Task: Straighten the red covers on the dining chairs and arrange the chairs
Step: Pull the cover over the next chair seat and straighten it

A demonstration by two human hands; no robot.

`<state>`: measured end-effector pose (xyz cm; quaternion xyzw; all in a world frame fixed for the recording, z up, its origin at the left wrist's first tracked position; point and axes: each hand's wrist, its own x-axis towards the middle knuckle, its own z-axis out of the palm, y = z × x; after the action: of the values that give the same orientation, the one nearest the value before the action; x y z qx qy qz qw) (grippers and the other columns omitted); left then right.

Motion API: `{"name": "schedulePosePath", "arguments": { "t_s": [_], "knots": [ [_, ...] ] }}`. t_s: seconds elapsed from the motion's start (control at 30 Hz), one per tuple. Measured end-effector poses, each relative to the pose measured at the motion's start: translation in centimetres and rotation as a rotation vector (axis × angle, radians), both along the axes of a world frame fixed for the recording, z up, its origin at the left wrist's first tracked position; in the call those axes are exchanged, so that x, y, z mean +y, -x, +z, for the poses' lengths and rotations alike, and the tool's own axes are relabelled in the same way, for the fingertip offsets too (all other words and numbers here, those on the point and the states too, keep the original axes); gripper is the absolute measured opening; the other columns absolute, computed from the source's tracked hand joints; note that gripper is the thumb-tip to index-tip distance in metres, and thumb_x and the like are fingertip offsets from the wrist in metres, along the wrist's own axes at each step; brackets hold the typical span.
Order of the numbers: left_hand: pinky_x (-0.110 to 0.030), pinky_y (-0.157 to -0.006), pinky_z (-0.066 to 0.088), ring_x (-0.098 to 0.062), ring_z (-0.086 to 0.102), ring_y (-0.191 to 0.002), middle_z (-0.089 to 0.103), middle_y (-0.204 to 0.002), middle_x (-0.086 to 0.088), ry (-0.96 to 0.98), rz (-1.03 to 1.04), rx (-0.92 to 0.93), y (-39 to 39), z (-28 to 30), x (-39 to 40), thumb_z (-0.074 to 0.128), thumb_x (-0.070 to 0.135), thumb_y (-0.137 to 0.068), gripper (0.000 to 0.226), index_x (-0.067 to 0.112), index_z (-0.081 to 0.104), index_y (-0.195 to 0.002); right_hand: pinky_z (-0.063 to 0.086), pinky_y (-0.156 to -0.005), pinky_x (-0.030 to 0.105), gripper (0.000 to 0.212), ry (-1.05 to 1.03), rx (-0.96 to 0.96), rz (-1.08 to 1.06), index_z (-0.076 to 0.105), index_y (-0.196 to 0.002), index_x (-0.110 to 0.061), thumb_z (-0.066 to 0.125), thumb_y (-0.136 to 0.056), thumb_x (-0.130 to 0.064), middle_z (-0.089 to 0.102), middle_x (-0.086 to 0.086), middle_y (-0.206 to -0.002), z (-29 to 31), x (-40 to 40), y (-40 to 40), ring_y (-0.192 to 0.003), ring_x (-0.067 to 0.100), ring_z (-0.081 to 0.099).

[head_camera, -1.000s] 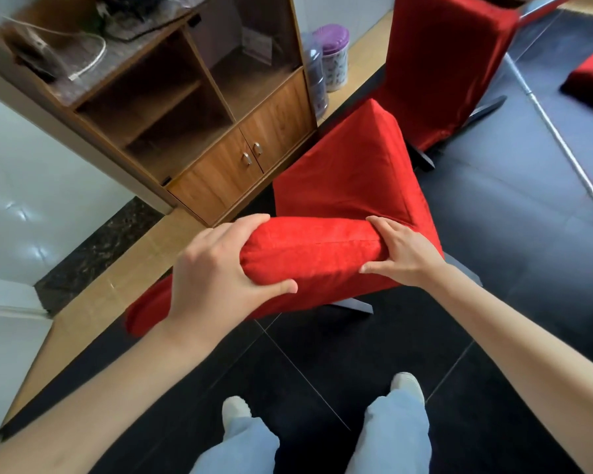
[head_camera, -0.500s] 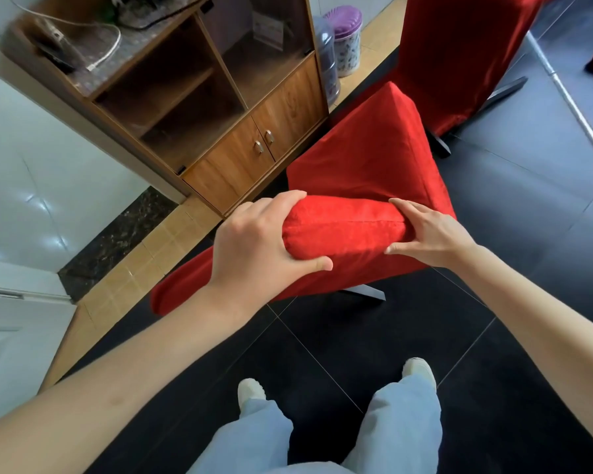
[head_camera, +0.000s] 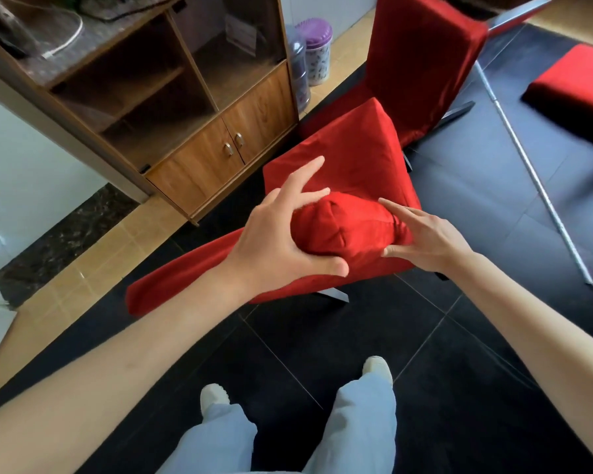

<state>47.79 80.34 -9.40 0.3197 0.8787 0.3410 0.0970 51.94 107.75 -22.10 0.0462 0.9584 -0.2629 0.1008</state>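
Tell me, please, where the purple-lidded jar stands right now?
The purple-lidded jar stands upper centre on the tan floor by the wall, between the wooden cabinet and the far red chair.

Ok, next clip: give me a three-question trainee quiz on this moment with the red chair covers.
1. True or false: both hands are on the top of the near chair's backrest.
2. Which hand has its thumb under the backrest top: A) left hand B) right hand?
3. What stands on the floor beside the wooden cabinet, by the far chair?

Key: 1 true. 2 A. 3 a purple-lidded container.
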Motion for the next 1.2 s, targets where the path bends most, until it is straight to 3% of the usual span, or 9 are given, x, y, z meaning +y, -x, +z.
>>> {"name": "schedulePosePath", "arguments": {
  "t_s": [0.1, 0.3, 0.5, 0.6, 0.73, 0.9, 1.0, 1.1, 1.2],
  "knots": [
    [-0.038, -0.111, 0.031, -0.007, 0.037, -0.134, 0.047, -0.145, 0.008, 0.054, 0.030, -0.156, 0.5, -1.5, -2.3, 0.087, 0.061, -0.048, 0.122, 0.033, 0.026, -0.150, 0.047, -0.091, 0.041, 0.102, 0.002, 0.036, 0.034, 0.019, -0.148, -0.051, 0.045, -0.057, -0.090, 0.042, -0.007, -0.150, 1.4, 0.1, -0.6, -0.126, 0.027, 0.052],
    [-0.035, -0.104, 0.043, -0.010, 0.053, -0.122, 0.056, -0.133, 0.016, 0.039, 0.022, -0.108, 0.6, -2.6, -2.4, 0.074, 0.069, -0.048, 0.104, 0.031, 0.047, -0.141, 0.047, -0.078, 0.036, 0.121, -0.013, 0.073, 0.091, 0.025, -0.151, -0.037, 0.015, -0.049, -0.102, 0.053, 0.002, -0.139, 3.0, -1.6, -0.3, -0.115, 0.031, 0.058],
    [-0.026, -0.097, 0.040, -0.006, 0.050, -0.116, 0.049, -0.124, 0.029, 0.022, -0.011, -0.078, 0.3, -2.3, -1.0, 0.077, 0.068, -0.049, 0.101, 0.036, 0.045, -0.139, 0.048, -0.082, 0.038, 0.122, -0.018, 0.052, 0.050, 0.028, -0.151, -0.034, 0.016, -0.050, -0.102, 0.058, 0.005, -0.132, 4.0, -1.3, -0.9, -0.115, 0.033, 0.058],
    [-0.031, -0.100, 0.040, -0.011, 0.050, -0.122, 0.050, -0.131, 0.022, 0.033, -0.041, -0.070, 0.2, -2.3, 0.3, 0.084, 0.060, -0.051, 0.106, 0.031, 0.041, -0.144, 0.046, -0.081, 0.038, 0.118, -0.035, 0.017, 0.007, 0.026, -0.151, -0.035, 0.028, -0.052, -0.099, 0.061, 0.008, -0.123, 5.0, -0.9, -1.6, -0.111, 0.036, 0.058],
    [-0.032, -0.109, 0.024, -0.014, 0.031, -0.139, 0.032, -0.154, 0.008, 0.114, -0.124, -0.136, 0.3, -2.7, 0.2, 0.078, 0.069, -0.044, 0.131, 0.035, 0.012, -0.152, 0.040, -0.077, 0.034, 0.113, -0.005, 0.033, -0.031, 0.023, -0.150, -0.041, 0.056, -0.051, -0.083, 0.061, 0.009, -0.124, 7.2, -0.7, -2.3, -0.112, 0.037, 0.057],
    [-0.042, -0.112, 0.028, -0.017, 0.031, -0.141, 0.027, -0.156, 0.004, 0.201, -0.043, -0.079, -0.1, -4.7, -3.5, 0.084, 0.066, -0.042, 0.138, 0.033, 0.008, -0.153, 0.038, -0.095, 0.032, 0.123, 0.083, 0.069, -0.043, 0.021, -0.146, -0.053, 0.092, -0.046, -0.044, 0.055, 0.001, -0.136, 10.1, -0.7, -2.7, -0.126, 0.029, 0.049],
    [-0.044, -0.114, 0.026, -0.020, 0.030, -0.142, 0.027, -0.157, 0.000, 0.268, 0.000, -0.005, -0.1, -5.9, -5.4, 0.086, 0.064, -0.043, 0.139, 0.029, 0.009, -0.153, 0.037, -0.103, 0.037, 0.124, 0.152, 0.061, -0.054, 0.026, -0.146, -0.046, 0.088, -0.040, -0.061, 0.051, 0.000, -0.141, 11.5, -0.8, -3.3, -0.131, 0.027, 0.046],
    [-0.050, -0.113, 0.029, -0.026, 0.034, -0.141, 0.032, -0.155, -0.007, 0.338, 0.031, 0.052, -0.5, -6.8, -7.3, 0.087, 0.062, -0.042, 0.139, 0.023, 0.014, -0.154, 0.039, -0.098, 0.034, 0.124, 0.201, 0.100, -0.065, 0.030, -0.144, -0.044, 0.057, -0.034, -0.096, 0.054, -0.001, -0.137, 12.6, -0.9, -4.1, -0.127, 0.024, 0.049],
    [-0.052, -0.109, 0.034, -0.030, 0.049, -0.130, 0.050, -0.142, -0.009, 0.386, 0.044, 0.092, -0.3, -7.2, -8.6, 0.090, 0.055, -0.046, 0.130, 0.017, 0.026, -0.152, 0.041, -0.095, 0.034, 0.114, 0.233, 0.164, -0.109, 0.030, -0.137, -0.053, 0.050, -0.035, -0.101, 0.055, -0.005, -0.134, 13.0, -0.9, -4.7, -0.124, 0.022, 0.052]
  ]
}}
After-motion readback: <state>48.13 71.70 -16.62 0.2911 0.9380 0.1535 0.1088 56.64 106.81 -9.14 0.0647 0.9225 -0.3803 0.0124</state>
